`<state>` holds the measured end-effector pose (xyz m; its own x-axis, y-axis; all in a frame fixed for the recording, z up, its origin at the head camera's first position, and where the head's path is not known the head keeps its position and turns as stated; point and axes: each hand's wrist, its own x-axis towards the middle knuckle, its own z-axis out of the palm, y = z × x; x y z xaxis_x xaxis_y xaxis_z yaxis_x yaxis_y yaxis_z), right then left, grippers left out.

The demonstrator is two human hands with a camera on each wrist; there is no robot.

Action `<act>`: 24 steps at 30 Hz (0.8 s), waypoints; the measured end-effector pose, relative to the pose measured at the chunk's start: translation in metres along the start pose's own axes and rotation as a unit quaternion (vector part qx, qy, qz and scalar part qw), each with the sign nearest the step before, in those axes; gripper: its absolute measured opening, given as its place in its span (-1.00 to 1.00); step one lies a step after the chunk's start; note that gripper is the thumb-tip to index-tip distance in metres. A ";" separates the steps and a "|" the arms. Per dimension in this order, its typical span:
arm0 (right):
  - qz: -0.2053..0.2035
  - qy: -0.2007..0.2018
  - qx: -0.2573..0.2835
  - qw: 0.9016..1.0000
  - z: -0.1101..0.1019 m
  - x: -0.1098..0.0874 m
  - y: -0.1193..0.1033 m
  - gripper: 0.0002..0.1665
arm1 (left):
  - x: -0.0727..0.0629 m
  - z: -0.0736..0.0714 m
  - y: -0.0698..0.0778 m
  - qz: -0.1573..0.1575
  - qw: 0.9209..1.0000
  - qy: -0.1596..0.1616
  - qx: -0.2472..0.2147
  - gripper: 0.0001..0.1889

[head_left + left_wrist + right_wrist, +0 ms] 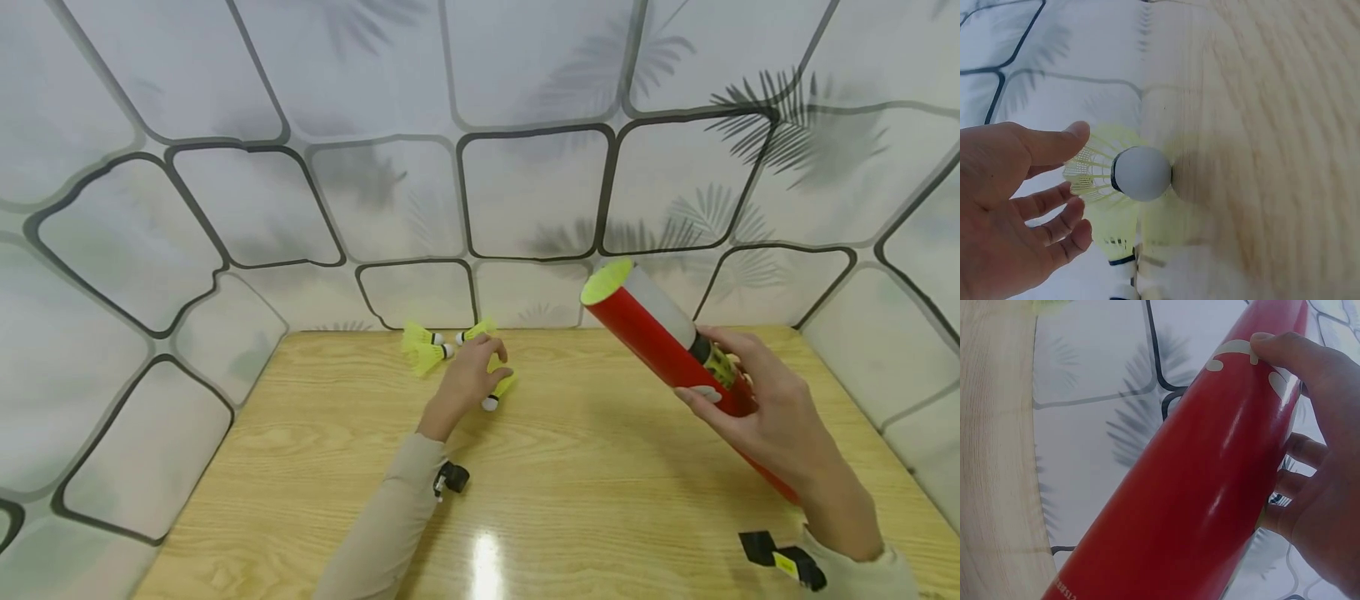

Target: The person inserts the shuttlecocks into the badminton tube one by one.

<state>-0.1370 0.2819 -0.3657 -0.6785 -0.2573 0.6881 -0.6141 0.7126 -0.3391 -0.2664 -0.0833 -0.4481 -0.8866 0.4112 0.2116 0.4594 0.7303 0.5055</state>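
My left hand [468, 375] reaches over the table to a yellow shuttlecock [501, 389] with a white cork. In the left wrist view, the thumb and loosely bent fingers [1060, 240] spread at the skirt of that shuttlecock [1141, 174], whose cork rests on the table; firm contact is not visible. Beyond the hand lie more yellow shuttlecocks [427, 357], their corks pointing various ways. On the right, my right hand [780, 417] grips a red shuttlecock tube [652, 337], tilted with its round, yellow-green end up and to the left. Fingers wrap its far side in the right wrist view.
The wood-grain table [300, 483] reaches back to a pale wall covering [532, 192] with dark outlines and leaf shadows. This covering also rises along the left and right sides. Small black devices [452, 477] are strapped at both wrists.
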 end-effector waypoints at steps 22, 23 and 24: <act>0.015 -0.012 0.000 1.000 0.002 0.002 -0.002 0.16 | -0.033 -0.034 -0.032 -0.044 0.992 0.024 -0.119 -0.84; 0.013 -0.011 0.000 1.000 0.002 0.003 -0.002 0.16 | -0.034 -0.035 -0.033 -0.043 0.992 0.025 -0.119 -0.84; 0.013 -0.011 -0.001 1.000 0.002 0.003 -0.002 0.16 | -0.036 -0.037 -0.032 -0.042 0.992 0.026 -0.120 -0.84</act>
<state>-0.1387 0.2784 -0.3645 -0.7026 -0.2522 0.6654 -0.5957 0.7200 -0.3561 -0.2517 -0.1419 -0.4409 -0.9255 0.3219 0.1998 0.3638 0.6075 0.7061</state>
